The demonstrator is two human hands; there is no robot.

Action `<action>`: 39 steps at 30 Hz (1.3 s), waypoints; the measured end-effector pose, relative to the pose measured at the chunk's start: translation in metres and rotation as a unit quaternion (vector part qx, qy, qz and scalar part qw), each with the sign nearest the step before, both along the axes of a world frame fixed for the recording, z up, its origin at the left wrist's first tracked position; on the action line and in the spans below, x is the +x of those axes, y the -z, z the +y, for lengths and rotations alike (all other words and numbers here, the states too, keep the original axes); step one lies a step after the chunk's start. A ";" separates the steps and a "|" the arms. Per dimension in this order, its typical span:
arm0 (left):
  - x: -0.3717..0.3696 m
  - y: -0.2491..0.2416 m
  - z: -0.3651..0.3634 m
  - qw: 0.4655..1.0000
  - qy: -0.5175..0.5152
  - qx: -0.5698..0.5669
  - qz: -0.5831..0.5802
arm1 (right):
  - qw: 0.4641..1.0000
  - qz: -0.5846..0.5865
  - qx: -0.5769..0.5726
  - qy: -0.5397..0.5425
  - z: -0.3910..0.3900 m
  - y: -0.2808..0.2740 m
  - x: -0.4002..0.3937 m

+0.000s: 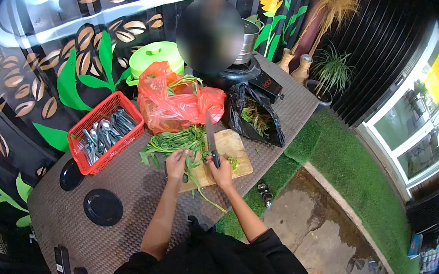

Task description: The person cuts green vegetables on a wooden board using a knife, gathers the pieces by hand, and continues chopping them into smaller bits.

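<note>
My right hand (220,170) is closed around the black handle of a knife (211,137), whose blade points up and away over the cutting board. Closed fingers of my left hand (176,163) pinch green leafy stems (191,162) at the board's left edge. On the wooden cutting board (240,155) lie small cut green pieces (234,163) beside my right hand. A heap of leafy greens (176,140) spreads left of the board, and one long stem trails over its near edge.
Behind the greens sits a red plastic bag (166,104), with a black bag (257,117) to its right. A red basket of cutlery (106,132), black plates (103,207), a green lidded container (155,59) and a metal pot (249,40) on a stove share the woven table (151,210).
</note>
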State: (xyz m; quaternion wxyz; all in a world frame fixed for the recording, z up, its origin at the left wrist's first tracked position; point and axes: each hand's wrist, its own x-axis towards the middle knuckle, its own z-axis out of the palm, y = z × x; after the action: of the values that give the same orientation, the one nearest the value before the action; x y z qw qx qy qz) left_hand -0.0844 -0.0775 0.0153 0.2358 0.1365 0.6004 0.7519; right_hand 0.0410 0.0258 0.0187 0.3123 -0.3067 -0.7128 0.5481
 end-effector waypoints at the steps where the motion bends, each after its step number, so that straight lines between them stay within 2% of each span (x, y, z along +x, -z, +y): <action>1: -0.003 -0.003 -0.004 0.999 -0.029 -0.022 0.034 | 1.000 0.000 0.000 -0.002 0.000 0.008 -0.004; 3: -0.009 0.000 -0.010 0.999 -0.029 -0.006 0.041 | 0.995 0.005 0.078 -0.059 -0.002 0.020 -0.012; 4: -0.012 0.006 -0.011 0.998 -0.031 0.005 0.048 | 0.987 0.014 0.150 -0.051 -0.003 0.024 -0.014; 8: -0.014 0.019 -0.016 0.996 -0.079 -0.009 0.041 | 0.975 -0.037 0.197 -0.097 0.001 0.018 -0.019; 10: -0.012 0.017 -0.017 0.995 -0.085 -0.009 0.041 | 0.959 -0.117 0.231 -0.115 0.003 0.013 -0.021; 17: -0.004 0.016 -0.011 0.997 -0.073 -0.001 0.039 | 0.953 -0.139 0.236 -0.129 0.011 0.011 -0.022; 19: 0.003 0.010 -0.007 0.996 -0.079 0.019 0.040 | 0.940 -0.156 0.272 -0.132 0.015 0.015 -0.021; 21: 0.009 0.003 -0.003 0.995 -0.081 0.041 0.040 | 0.952 -0.140 0.237 -0.137 0.019 0.017 -0.015; 23: 0.013 -0.004 -0.001 0.981 -0.161 0.075 0.078 | 0.961 -0.124 0.203 -0.143 0.022 0.016 -0.008; 26: 0.013 -0.013 0.001 0.968 -0.218 0.082 0.098 | 0.945 -0.145 0.259 -0.138 0.023 0.016 0.002; 30: 0.012 -0.011 0.002 0.971 -0.202 0.058 0.113 | 0.940 -0.152 0.275 -0.134 0.022 0.019 0.004; 33: 0.014 -0.003 0.003 0.981 -0.171 0.002 0.092 | 0.930 -0.171 0.293 -0.143 0.022 0.018 0.002; 35: 0.021 -0.001 0.004 0.980 -0.151 -0.032 0.125 | 0.919 -0.191 0.312 -0.146 0.023 0.018 0.001; 37: 0.028 -0.003 0.005 0.984 -0.139 -0.029 0.107 | 0.899 -0.228 0.341 -0.155 0.022 0.016 0.002; 39: 0.028 0.002 0.005 0.987 -0.131 -0.027 0.091 | 0.896 -0.213 0.358 -0.156 0.020 0.015 0.006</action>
State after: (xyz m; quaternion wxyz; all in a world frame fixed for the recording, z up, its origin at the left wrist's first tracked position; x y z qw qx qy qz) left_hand -0.0562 -0.0724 0.0138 0.0830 0.1182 0.6518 0.7445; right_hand 0.0475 0.0456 0.0039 0.1527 -0.1680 -0.9490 0.2189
